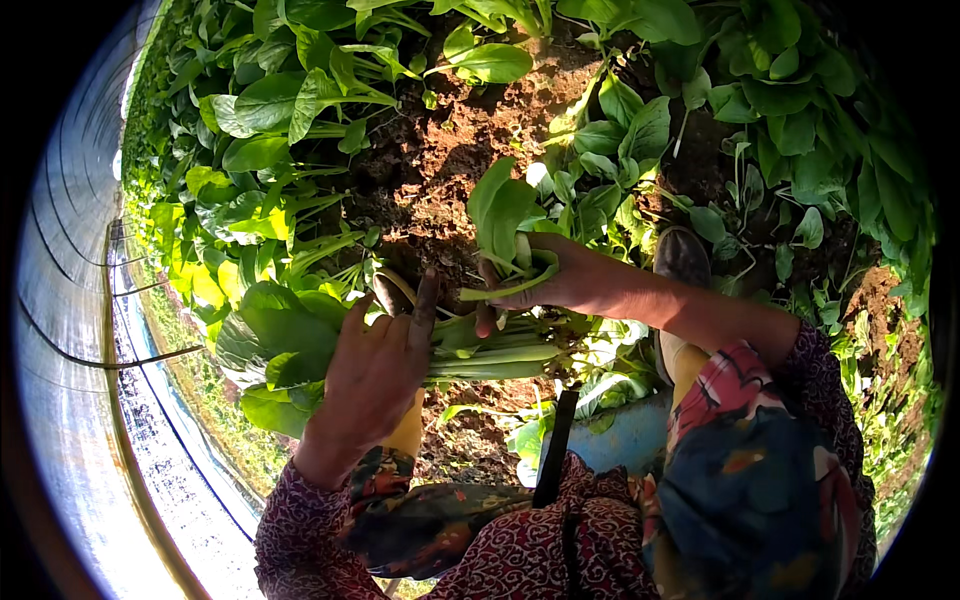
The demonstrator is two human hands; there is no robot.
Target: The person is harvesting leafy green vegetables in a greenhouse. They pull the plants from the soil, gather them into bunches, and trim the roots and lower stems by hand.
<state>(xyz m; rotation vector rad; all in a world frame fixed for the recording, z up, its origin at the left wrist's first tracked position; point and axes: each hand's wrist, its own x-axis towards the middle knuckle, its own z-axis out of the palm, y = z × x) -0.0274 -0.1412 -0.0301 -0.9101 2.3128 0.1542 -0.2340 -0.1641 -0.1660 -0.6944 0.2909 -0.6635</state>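
Observation:
My left hand [382, 360] lies over a bundle of leafy greens [487, 356], its fingers spread on the stalks. The bundle's broad leaves [285, 337] point left, and its root ends lie to the right of the hand. Just above the stalks, my right hand [540, 274] is closed around a small leafy green plant [502, 210], with one stalk hanging out to the left. How firmly the left hand grips the bundle cannot be seen, as its palm is hidden.
Rows of leafy greens [262, 112] grow on the left, and more plants [802, 112] at the upper right. Brown soil [450, 150] runs between them. My shoes [682, 259] stand near the hands. A blue object [622, 435] is between my legs. Curved plastic sheeting [75, 300] borders the far left.

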